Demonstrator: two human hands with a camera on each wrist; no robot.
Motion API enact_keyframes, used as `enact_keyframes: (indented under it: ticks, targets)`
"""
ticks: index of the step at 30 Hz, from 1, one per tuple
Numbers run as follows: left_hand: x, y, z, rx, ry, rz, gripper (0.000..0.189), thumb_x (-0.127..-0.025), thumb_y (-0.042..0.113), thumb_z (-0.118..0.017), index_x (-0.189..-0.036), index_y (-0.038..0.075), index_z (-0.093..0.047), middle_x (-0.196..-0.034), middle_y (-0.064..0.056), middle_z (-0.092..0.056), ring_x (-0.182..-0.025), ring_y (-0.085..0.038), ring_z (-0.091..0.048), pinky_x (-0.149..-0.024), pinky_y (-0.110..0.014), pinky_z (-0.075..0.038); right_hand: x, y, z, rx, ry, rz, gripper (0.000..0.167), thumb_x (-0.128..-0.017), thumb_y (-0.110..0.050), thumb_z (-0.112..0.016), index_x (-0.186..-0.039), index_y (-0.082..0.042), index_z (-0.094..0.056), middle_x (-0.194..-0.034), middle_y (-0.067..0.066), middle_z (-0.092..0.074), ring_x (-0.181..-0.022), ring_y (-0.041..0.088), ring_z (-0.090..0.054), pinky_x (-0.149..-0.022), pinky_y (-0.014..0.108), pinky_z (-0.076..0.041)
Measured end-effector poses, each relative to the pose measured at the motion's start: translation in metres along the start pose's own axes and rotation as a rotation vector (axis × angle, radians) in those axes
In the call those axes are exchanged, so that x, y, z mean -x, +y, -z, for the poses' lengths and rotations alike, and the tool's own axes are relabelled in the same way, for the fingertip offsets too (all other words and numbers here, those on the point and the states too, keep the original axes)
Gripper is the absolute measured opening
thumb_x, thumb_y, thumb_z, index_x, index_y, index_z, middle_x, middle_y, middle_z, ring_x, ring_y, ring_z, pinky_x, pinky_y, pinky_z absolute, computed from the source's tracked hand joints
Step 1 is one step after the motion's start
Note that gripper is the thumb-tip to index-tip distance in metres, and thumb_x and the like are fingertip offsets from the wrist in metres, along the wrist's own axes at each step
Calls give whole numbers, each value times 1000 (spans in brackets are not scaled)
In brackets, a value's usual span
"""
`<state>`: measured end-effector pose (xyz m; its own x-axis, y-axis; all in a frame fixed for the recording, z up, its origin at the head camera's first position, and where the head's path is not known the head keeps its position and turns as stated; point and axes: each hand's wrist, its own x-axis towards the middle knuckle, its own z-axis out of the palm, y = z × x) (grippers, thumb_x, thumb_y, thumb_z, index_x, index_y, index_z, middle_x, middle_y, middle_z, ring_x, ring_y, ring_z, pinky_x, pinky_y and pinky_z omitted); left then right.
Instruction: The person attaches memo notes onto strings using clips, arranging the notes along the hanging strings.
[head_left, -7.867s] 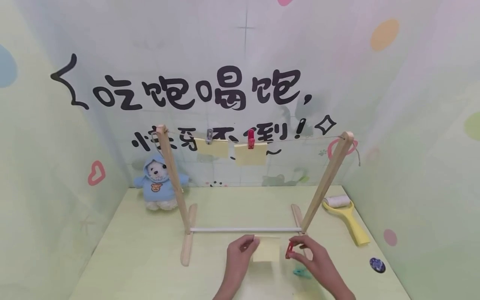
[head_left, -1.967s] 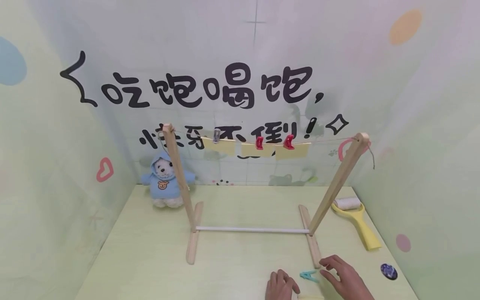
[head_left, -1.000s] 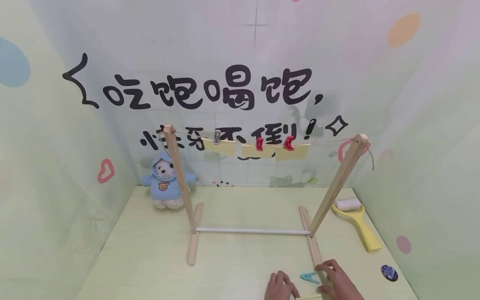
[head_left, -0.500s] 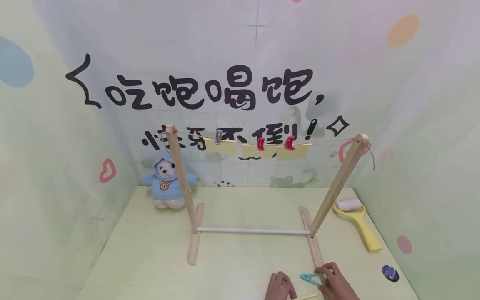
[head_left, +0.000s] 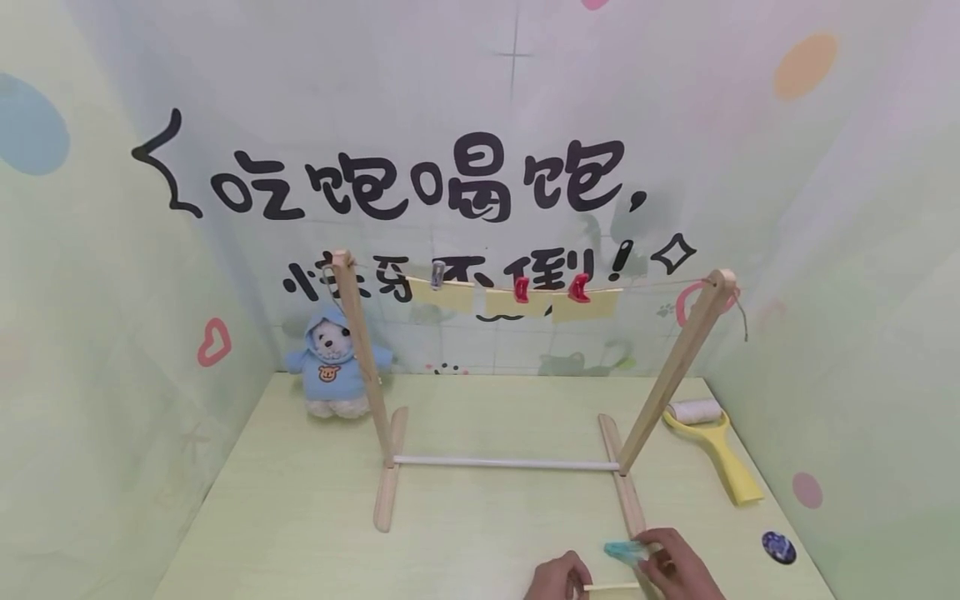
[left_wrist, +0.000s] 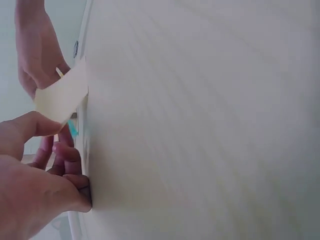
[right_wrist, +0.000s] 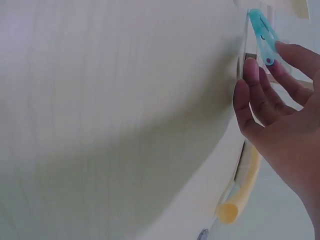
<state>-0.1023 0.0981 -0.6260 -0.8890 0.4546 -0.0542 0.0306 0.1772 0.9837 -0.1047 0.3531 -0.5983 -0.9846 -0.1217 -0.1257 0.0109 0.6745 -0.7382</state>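
At the front of the table, my left hand (head_left: 557, 577) pinches a pale yellow paper note (left_wrist: 62, 97) between thumb and finger, its near edge tilted up off the tabletop. My right hand (head_left: 678, 568) pinches a teal clothespin (right_wrist: 263, 32) between thumb and fingertip, just right of the note. Behind them stands a wooden frame with a string (head_left: 660, 286). From the string hang a left note (head_left: 450, 298) under a grey clothespin (head_left: 437, 275), a middle note (head_left: 498, 303) under a red clothespin (head_left: 522, 290), and a right note (head_left: 596, 308) under another red clothespin (head_left: 579, 288).
A white rod (head_left: 506, 462) joins the frame's feet. Behind the left post sits a plush toy (head_left: 328, 375) in a blue hoodie. To the right lie a yellow-handled lint roller (head_left: 716, 446) and a dark blue round disc (head_left: 779, 547). Printed cloth walls (head_left: 825, 208) surround the table.
Since the oldest frame, a third note has come to hang under a second red clothespin. Lately my right hand has taken hold of the teal clothespin, and my left hand has raised the note's edge.
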Motion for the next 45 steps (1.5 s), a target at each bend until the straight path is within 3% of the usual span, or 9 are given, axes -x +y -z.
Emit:
enact_keyframes:
  ticks: [8, 11, 14, 18, 24, 30, 35, 41, 45]
  targets:
    - [-1, -17, -8, 146, 135, -180, 8, -92, 5, -76, -98, 0, -77, -77, 7, -72, -69, 14, -52, -61, -12, -46, 8, -13, 16, -274, 92, -207, 43, -108, -12, -68, -144, 11, -58, -127, 19, -73, -95, 3, -70, -83, 26, -60]
    - [-2, -8, -3, 195, 189, -131, 9, -95, 10, -80, -99, 2, -81, -79, 7, -73, -70, 11, -54, -63, -14, -47, 8, -21, 22, -255, 192, -161, 41, -107, -8, -70, -143, 9, -62, -122, 12, -75, -94, -2, -67, -81, 25, -60]
    - [-6, 12, 9, 201, 260, -86, 13, -97, 18, -83, -103, 6, -83, -86, 7, -76, -74, 5, -59, -65, -19, -50, 3, -36, 36, -204, 259, 2, 35, -103, -2, -73, -136, 8, -67, -112, 2, -77, -95, -6, -64, -81, 20, -58]
    - [-25, 52, 28, 204, 328, -65, 16, -99, 20, -82, -110, 9, -83, -95, 6, -80, -83, 0, -67, -72, -21, -59, -11, -73, 75, -138, 292, 362, 31, -96, 13, -72, -127, 9, -69, -109, -6, -76, -98, -3, -66, -86, 13, -55]
    - [-61, 126, 52, 272, 424, -126, 17, -100, 11, -80, -115, 2, -81, -103, -7, -78, -86, -2, -64, -77, -16, -54, -24, -159, 142, -2, 379, 750, 45, -80, 25, -76, -121, 7, -73, -136, -6, -68, -114, 0, -63, -93, 9, -50]
    - [-88, 180, 63, 280, 470, -281, 15, -100, 13, -81, -111, 4, -84, -102, -11, -76, -88, -2, -64, -80, -16, -51, -24, -224, 184, 94, 428, 827, 30, -95, -7, -84, -122, 2, -77, -142, 0, -61, -126, 6, -57, -94, 9, -46]
    - [-101, 217, 69, 274, 458, -366, 16, -101, 14, -81, -113, 4, -85, -100, -16, -78, -84, -1, -65, -77, -15, -52, -34, -257, 198, 84, 448, 875, 61, -96, -53, -70, -119, 3, -78, -140, -1, -60, -132, 11, -54, -98, 13, -46]
    - [-111, 252, 76, 318, 459, -410, 18, -104, 15, -78, -116, 3, -85, -96, -21, -78, -77, -5, -62, -69, -15, -49, -46, -283, 212, 99, 480, 857, 21, -95, -5, -84, -115, 2, -79, -138, -11, -56, -133, 12, -51, -98, 19, -45]
    - [-117, 267, 82, 354, 482, -428, 18, -104, 16, -78, -114, 3, -85, -90, -21, -76, -76, -11, -62, -65, -16, -45, -53, -297, 225, 136, 531, 808, 37, -82, 22, -81, -114, 3, -79, -135, -22, -51, -133, 8, -47, -92, 22, -41]
